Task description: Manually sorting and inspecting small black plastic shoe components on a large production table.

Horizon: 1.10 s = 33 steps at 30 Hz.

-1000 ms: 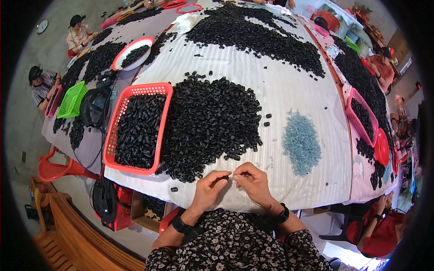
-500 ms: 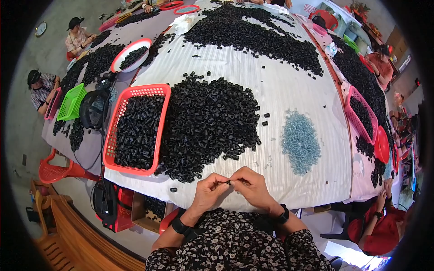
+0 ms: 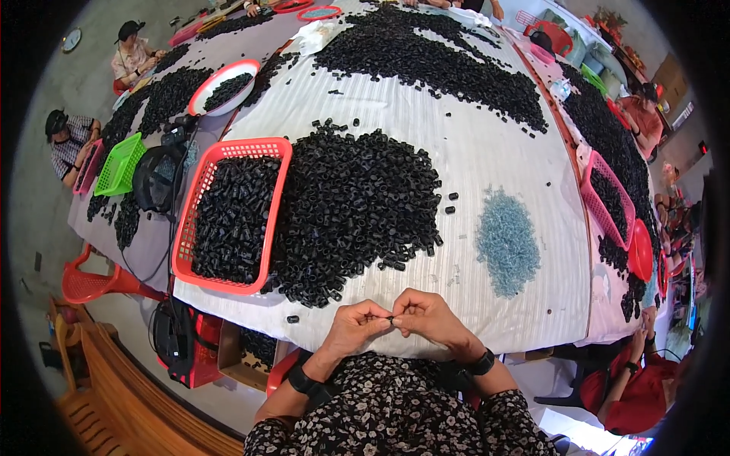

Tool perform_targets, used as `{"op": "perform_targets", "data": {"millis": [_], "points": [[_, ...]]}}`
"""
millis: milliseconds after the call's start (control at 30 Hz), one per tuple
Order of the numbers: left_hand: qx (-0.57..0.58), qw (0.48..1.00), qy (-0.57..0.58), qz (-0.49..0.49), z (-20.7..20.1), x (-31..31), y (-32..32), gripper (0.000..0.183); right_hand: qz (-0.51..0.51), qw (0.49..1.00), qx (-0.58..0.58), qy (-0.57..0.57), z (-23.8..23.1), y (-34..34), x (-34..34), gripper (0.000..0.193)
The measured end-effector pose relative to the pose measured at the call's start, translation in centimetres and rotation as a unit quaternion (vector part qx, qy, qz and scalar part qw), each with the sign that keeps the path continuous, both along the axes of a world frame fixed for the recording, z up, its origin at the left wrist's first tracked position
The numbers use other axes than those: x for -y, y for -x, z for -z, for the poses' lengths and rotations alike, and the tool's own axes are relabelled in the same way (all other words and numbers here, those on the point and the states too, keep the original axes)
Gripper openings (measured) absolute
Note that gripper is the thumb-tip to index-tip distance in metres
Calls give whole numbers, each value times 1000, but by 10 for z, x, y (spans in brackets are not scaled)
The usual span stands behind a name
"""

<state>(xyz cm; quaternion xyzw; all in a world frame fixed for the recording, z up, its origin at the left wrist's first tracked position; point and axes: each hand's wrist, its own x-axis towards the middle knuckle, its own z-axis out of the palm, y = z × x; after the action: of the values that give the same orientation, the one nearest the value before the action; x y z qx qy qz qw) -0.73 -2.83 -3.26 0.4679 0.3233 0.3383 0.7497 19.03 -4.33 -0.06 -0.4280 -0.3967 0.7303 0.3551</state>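
Pinching one small dark piece (image 3: 391, 320) between them, left hand (image 3: 356, 325) and right hand (image 3: 430, 321) seem midway through it; from them, the red basket (image 3: 280, 199) at ten o'clock is well filled, black heap (image 3: 357, 205) at twelve and bluish pile (image 3: 509, 243) at two apparently left

A head-worn fisheye looks down at the nearby hands (image 3: 432, 319).

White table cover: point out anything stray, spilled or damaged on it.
A few strays: one black piece lies alone near the front edge of the cover, and two more black pieces sit apart, right of the large black pile. Faint pale bits lie scattered left of the pale blue pile. I can make out no damage.
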Motion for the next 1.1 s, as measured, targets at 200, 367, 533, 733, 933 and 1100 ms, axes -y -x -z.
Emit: {"op": "perform_targets", "data": {"millis": [200,367,533,733,933,1100], "points": [[9,1000,13,6,9,0,4,10,-38,999,28,-5,0,1,-6,10],[55,996,71,19,12,-1,1,13,-39,998,27,-35,-2,-2,-23,9],[158,979,129,26,13,-8,3,15,-3,770,442,-460,3,13,-51,19],[136,981,137,19,11,-6,1,13,-43,659,525,-536,3,21,-65,18],[126,983,128,21,10,-6,1,15,-33,643,524,-558,8,25,-70,14],[173,975,137,17,15,-5,4,15,-17,723,454,-521,0,21,-51,12]]}}
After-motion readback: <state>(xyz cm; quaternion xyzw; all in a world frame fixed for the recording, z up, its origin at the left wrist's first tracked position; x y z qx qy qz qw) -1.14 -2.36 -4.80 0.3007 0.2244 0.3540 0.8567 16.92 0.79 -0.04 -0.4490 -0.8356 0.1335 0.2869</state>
